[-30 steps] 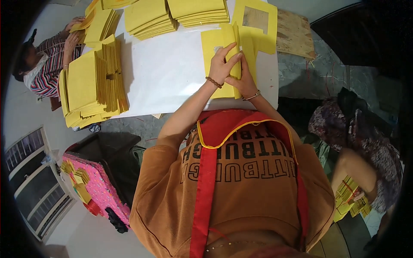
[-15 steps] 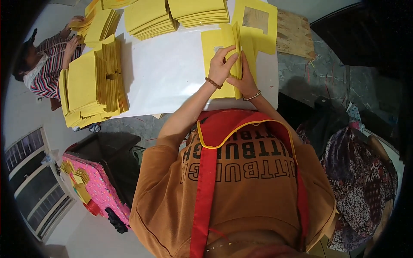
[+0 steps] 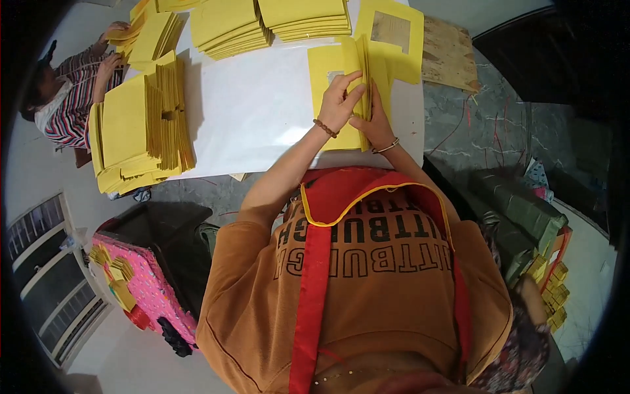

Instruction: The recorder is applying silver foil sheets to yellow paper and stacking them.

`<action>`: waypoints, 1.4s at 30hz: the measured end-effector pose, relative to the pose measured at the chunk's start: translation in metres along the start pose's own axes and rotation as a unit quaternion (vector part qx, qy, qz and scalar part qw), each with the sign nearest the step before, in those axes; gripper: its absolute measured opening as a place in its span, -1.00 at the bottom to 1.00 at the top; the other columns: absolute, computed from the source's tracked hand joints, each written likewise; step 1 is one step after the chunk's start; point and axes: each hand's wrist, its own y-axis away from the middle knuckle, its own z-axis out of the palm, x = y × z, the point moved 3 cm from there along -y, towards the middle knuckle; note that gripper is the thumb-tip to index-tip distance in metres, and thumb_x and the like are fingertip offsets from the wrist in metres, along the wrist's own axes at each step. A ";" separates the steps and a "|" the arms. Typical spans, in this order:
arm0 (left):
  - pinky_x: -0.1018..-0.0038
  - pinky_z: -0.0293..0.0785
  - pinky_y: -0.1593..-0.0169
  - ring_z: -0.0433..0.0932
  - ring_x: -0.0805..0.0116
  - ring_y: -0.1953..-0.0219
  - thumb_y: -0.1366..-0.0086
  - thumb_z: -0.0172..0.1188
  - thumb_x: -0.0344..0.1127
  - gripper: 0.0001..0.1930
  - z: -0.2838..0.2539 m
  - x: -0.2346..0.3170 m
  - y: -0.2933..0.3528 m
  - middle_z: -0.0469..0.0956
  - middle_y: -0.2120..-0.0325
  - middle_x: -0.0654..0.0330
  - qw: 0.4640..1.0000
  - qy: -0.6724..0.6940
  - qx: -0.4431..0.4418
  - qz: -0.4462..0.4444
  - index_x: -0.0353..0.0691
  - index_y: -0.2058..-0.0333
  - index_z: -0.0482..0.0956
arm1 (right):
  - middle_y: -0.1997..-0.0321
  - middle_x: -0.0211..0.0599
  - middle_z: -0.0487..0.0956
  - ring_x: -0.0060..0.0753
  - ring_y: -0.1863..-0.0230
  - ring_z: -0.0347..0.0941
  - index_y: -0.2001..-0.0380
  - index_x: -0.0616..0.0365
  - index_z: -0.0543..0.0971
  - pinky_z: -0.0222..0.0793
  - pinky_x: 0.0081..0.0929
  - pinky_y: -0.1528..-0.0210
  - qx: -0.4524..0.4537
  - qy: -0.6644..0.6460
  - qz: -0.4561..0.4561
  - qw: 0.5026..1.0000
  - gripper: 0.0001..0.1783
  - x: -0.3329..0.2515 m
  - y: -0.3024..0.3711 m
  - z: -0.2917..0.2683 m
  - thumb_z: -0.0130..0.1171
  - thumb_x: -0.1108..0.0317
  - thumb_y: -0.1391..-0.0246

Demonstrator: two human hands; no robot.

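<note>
Near the right side of the white table, folded yellow papers [image 3: 366, 56] stand on edge between my hands, above flatter yellow sheets [image 3: 321, 62]. My left hand [image 3: 339, 102], with a brown bead bracelet, holds the raised papers from the left, its thumb and forefinger at their edge. My right hand [image 3: 378, 126], wearing a thin bangle, grips them from the right, with fingers behind and thumb in front. How many leaves each hand holds is hidden. A grey patch [image 3: 335, 77] shows on the sheet beside my left fingers.
Yellow paper stacks [image 3: 226, 26] line the far edge of the white table [image 3: 243, 111], with another pile [image 3: 128, 121] at left. A striped-sleeved person [image 3: 69, 108] handles yellow paper there. A yellow sheet with a rectangular opening [image 3: 410, 43] and a wooden board [image 3: 449, 56] lie far right.
My hands stay on the folded papers, the leaves slightly more spread apart. At right, a person in patterned clothing has moved toward the lower edge, uncovering dark green bundles and small yellow packets.
</note>
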 end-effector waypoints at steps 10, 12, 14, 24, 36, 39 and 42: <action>0.45 0.32 0.37 0.35 0.28 0.47 0.04 0.04 -0.42 -0.52 0.006 0.004 0.000 0.36 0.39 0.09 0.996 0.074 0.038 -0.026 -0.26 0.05 0.35 | -0.24 -0.12 -0.02 -0.31 -0.24 -0.05 -0.21 0.28 -0.26 -0.08 -0.43 -0.22 0.000 0.028 -0.013 1.000 0.17 0.002 0.002 -0.001 0.30 0.20 0.31; 0.42 0.33 0.29 0.38 0.17 0.39 0.05 -0.01 -0.46 -0.51 0.004 0.010 -0.001 0.37 0.36 0.04 0.991 -0.015 0.077 0.107 -0.24 0.04 0.34 | -0.24 -0.13 -0.02 -0.31 -0.24 -0.05 -0.21 0.28 -0.27 -0.08 -0.44 -0.22 -0.001 0.012 -0.009 1.000 0.17 0.001 0.002 0.000 0.30 0.20 0.31; 0.41 0.33 0.28 0.38 0.15 0.36 0.06 -0.02 -0.46 -0.51 0.000 0.009 0.000 0.37 0.36 0.03 0.997 -0.029 0.028 0.069 -0.22 0.04 0.35 | -0.25 -0.13 -0.03 -0.31 -0.25 -0.08 -0.21 0.28 -0.26 -0.11 -0.43 -0.23 0.012 0.071 -0.012 0.997 0.17 0.002 0.001 -0.003 0.31 0.19 0.32; 0.50 0.30 0.42 0.37 0.31 0.49 -0.05 0.19 -0.18 -0.59 0.003 0.014 0.000 0.39 0.43 0.09 0.998 -0.058 0.004 -0.030 -0.22 0.12 0.44 | -0.27 -0.10 -0.10 -0.31 -0.29 -0.20 -0.20 0.30 -0.24 -0.21 -0.43 -0.26 0.002 0.135 -0.051 0.990 0.16 0.012 0.001 -0.005 0.29 0.17 0.33; 0.51 0.30 0.40 0.37 0.31 0.48 -0.11 0.11 -0.32 -0.67 0.003 0.005 0.001 0.40 0.42 0.08 1.000 -0.014 0.008 -0.015 -0.23 0.12 0.44 | -0.26 -0.12 -0.06 -0.31 -0.26 -0.11 -0.21 0.27 -0.23 -0.12 -0.43 -0.23 0.010 0.070 -0.023 0.997 0.11 0.008 0.002 -0.004 0.25 0.28 0.31; 0.50 0.29 0.41 0.37 0.31 0.49 -0.09 0.10 -0.36 -0.70 0.002 0.003 0.001 0.40 0.42 0.08 0.999 -0.013 0.033 0.026 -0.25 0.16 0.45 | -0.25 -0.13 -0.05 -0.31 -0.26 -0.10 -0.21 0.27 -0.24 -0.10 -0.42 -0.23 0.009 0.061 -0.010 0.998 0.13 0.007 0.002 -0.003 0.26 0.27 0.33; 0.50 0.28 0.43 0.35 0.34 0.52 -0.07 0.09 -0.39 -0.79 0.002 0.003 0.001 0.41 0.44 0.09 0.999 -0.029 0.022 -0.012 -0.28 0.27 0.46 | -0.26 -0.13 -0.07 -0.32 -0.26 -0.11 -0.21 0.26 -0.24 -0.14 -0.45 -0.24 0.009 0.069 -0.004 0.998 0.07 0.007 0.003 -0.004 0.20 0.28 0.27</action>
